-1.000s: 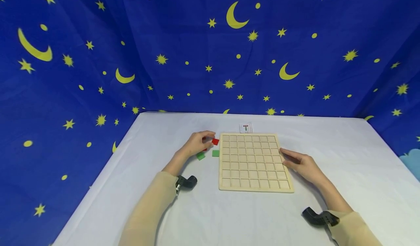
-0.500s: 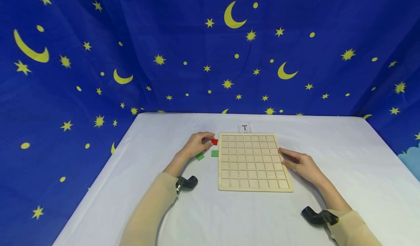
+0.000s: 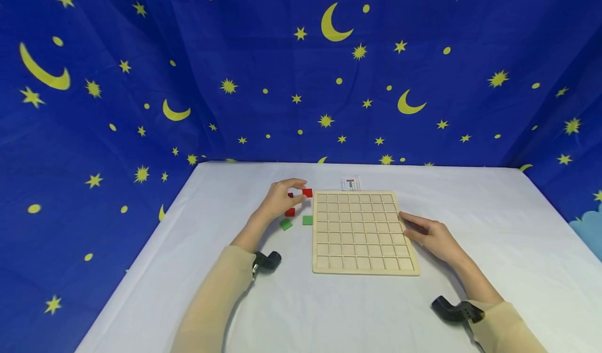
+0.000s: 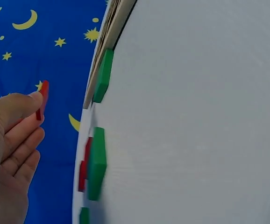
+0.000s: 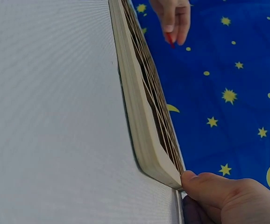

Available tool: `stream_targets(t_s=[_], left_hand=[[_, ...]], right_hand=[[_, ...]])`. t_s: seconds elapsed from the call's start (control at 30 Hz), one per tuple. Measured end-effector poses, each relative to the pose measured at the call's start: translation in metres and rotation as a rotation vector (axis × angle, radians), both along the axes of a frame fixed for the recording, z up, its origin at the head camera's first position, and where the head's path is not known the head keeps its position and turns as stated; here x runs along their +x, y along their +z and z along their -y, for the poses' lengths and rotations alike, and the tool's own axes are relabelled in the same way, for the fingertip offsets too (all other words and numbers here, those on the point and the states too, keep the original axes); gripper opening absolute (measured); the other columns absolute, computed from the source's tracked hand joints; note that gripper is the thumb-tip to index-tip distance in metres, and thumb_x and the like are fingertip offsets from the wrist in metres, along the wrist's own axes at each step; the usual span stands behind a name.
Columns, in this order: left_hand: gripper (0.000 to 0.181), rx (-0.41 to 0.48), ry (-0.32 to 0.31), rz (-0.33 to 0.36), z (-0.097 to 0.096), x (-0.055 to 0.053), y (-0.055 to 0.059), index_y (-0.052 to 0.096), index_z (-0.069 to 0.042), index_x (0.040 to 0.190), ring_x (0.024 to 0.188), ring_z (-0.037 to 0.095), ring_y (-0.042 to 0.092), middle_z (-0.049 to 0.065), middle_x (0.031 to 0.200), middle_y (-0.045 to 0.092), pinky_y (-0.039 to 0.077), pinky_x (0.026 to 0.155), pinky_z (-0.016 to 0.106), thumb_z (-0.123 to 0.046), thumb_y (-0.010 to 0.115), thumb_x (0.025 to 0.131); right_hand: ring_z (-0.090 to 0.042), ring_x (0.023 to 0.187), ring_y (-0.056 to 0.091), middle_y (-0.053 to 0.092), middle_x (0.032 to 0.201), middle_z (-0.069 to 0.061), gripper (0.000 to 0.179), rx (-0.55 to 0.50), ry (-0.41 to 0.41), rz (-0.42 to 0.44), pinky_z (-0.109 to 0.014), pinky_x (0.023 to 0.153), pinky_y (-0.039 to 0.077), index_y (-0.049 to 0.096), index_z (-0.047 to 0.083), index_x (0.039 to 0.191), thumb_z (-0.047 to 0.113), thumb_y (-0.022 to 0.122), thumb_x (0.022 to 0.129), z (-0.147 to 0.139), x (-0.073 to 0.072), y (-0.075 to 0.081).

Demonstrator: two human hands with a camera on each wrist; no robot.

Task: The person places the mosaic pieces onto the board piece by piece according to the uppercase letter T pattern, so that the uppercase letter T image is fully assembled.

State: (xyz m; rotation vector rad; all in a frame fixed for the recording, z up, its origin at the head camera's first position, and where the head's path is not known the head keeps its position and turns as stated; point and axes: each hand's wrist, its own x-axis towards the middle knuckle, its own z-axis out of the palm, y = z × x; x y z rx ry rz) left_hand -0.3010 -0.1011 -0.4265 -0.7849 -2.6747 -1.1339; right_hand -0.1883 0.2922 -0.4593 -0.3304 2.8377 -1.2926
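Note:
Between thumb and fingertips my left hand (image 3: 277, 200) pinches a red square tile (image 3: 308, 192), raised beside the far left corner of the board. The left wrist view shows this tile (image 4: 43, 100) edge-on, above the tabletop. A wooden grid board (image 3: 367, 271) lies flat with bare cells. At its right edge rests my right hand (image 3: 438, 238), thumb and index finger spread along the rim and gripping nothing. Below the left hand lie another red tile (image 3: 290, 212) and a green tile (image 3: 286, 225). One more green tile (image 3: 308, 220) sits close to the board's left side.
Behind the board stands a small printed card (image 3: 350, 183) with a red and green T on a grid. A white cloth (image 3: 367, 316) covers the table. Blue fabric (image 3: 282, 55) with yellow moons and stars hangs around the back and sides.
My left hand has lifted the red tile and shifted slightly away from me, uncovering a second red tile beneath. The right hand stays at the board's edge.

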Motion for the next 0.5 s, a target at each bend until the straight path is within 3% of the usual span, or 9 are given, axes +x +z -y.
stream_targets(t_s=[0.3, 0.5], left_hand=[[0.038, 0.078, -0.043, -0.014, -0.008, 0.005, 0.017, 0.063, -0.003, 0.120, 0.103, 0.026, 0.061, 0.010, 0.107, 0.068, 0.047, 0.090, 0.047, -0.011, 0.072, 0.084], [0.037, 0.117, -0.060, -0.003, -0.018, 0.007, 0.021, 0.064, -0.004, 0.120, 0.101, 0.024, 0.062, 0.009, 0.107, 0.068, 0.048, 0.090, 0.039, -0.009, 0.072, 0.084]], right_hand=[[-0.040, 0.129, 0.037, 0.047, 0.138, -0.016, 0.053, 0.006, -0.011, -0.001, -0.054, 0.102, 0.032, 0.049, 0.005, 0.137, 0.025, 0.065, 0.091, 0.000, 0.000, -0.001], [-0.041, 0.128, 0.037, 0.047, 0.138, -0.017, 0.053, 0.004, -0.009, 0.004, -0.054, 0.102, 0.032, 0.048, 0.004, 0.137, 0.024, 0.065, 0.091, 0.001, 0.000, -0.001]])
